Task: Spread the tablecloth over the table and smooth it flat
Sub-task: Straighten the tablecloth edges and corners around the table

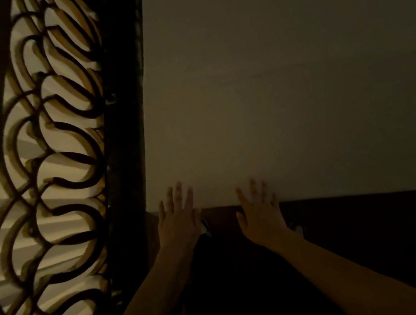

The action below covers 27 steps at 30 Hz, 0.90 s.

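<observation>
Both forearms reach forward from the bottom of the view, bare and close to parallel. The left hand lies palm down with its fingers straight and a little spread, and the fingertips rest on the near edge of the tablecloth; it grips nothing. The right hand has the same pose just beside it, flat and spread, fingers on the cloth near the same edge, holding nothing. The tablecloth is pale, plain and matte, and it lies over the table as a wide, smooth sheet with straight edges; only faint creases show across its middle. The light is dim. Left of the table stands a dark screen with curved, looping cut-outs, and pale folds are visible behind it.
</observation>
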### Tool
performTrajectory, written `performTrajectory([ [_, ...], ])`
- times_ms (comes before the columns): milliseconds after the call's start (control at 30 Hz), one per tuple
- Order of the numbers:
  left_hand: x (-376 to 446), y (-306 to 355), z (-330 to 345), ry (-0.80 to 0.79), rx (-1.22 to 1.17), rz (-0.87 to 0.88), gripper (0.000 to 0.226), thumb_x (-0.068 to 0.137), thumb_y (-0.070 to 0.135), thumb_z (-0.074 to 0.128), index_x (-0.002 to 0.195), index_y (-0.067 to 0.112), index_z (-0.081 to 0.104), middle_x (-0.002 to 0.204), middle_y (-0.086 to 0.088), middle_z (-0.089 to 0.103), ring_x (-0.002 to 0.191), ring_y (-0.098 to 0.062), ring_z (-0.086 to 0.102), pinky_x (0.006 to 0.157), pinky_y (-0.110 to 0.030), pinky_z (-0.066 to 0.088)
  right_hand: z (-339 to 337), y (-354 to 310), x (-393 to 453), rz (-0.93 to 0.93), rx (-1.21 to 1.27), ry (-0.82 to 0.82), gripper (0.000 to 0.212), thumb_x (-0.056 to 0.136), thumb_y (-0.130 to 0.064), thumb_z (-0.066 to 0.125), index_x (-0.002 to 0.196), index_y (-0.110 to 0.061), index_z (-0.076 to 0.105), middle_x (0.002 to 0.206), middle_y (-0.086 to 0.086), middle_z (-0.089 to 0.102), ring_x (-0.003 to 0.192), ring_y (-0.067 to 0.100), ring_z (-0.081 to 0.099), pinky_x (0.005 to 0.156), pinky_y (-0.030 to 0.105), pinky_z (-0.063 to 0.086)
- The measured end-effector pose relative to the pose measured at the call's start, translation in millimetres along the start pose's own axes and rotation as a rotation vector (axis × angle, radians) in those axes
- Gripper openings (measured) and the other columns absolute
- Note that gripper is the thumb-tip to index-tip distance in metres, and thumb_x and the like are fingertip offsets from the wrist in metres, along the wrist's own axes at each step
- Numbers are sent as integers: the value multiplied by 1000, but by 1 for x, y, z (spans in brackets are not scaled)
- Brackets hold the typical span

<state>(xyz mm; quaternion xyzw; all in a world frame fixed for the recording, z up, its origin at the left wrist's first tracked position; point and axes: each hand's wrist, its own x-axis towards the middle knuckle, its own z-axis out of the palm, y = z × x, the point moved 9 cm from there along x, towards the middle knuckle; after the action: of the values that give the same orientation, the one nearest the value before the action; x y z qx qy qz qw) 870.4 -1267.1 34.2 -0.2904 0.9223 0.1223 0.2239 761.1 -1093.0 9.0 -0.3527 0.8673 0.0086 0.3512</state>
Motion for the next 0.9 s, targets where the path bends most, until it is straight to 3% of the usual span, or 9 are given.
performTrajectory([
  [133, 31, -31, 4, -37, 55, 166, 63, 104, 42, 32, 158, 26, 2, 166, -6, -11, 152, -30, -11, 122, -53, 7, 7, -60, 37, 73, 3, 26, 74, 98, -58, 27, 157, -31, -8, 163, 17, -21, 147, 52, -10, 115, 69, 9],
  [267, 29, -71, 33, -87, 7, 203, 63, 99, 51, 16, 158, 33, 5, 167, -2, -7, 153, -27, -9, 124, -48, 6, 16, -78, 42, 191, 91, -12, 80, 95, -64, 32, 157, -32, -8, 163, 9, -24, 148, 46, -19, 116, 67, 4],
  [400, 12, -97, 54, -96, 6, 272, 62, 103, 50, 21, 155, 40, -10, 164, 8, -21, 151, -23, -21, 123, -46, 0, 43, -77, 27, 194, 113, -155, 87, 93, -73, 22, 155, -28, -19, 163, 4, -28, 148, 37, -25, 120, 60, 3],
  [500, -3, -110, 56, -133, 31, 283, 61, 101, 54, 12, 157, 36, -7, 164, 8, -19, 151, -23, -18, 123, -48, 4, 57, -73, 7, 205, 151, -240, 87, 94, -72, 24, 156, -27, -17, 162, 5, -31, 147, 34, -30, 121, 58, 4],
  [633, -19, -125, 41, -138, 55, 279, 73, 92, 60, -7, 158, 29, -2, 164, 2, -15, 152, -24, -14, 123, -48, 0, 56, -79, -4, 221, 174, -235, 85, 98, -63, 31, 157, -24, -16, 162, 7, -30, 149, 36, -24, 121, 58, 10],
  [733, -28, -141, 14, -54, 59, 227, 69, 95, 59, -2, 158, 32, 2, 166, 3, -13, 151, -20, -16, 120, -44, -3, 51, -83, -8, 276, 141, -225, 82, 100, -59, 31, 158, -20, -11, 164, 13, -21, 150, 42, -13, 121, 56, 13],
  [900, -20, -150, -30, 2, 101, 260, 59, 102, 52, 12, 157, 38, -3, 164, 6, -18, 150, -19, -21, 122, -47, 0, 36, -100, -11, 335, 154, -132, 77, 101, -54, 31, 159, -16, -1, 165, 18, -12, 150, 44, -13, 122, 57, 10],
])
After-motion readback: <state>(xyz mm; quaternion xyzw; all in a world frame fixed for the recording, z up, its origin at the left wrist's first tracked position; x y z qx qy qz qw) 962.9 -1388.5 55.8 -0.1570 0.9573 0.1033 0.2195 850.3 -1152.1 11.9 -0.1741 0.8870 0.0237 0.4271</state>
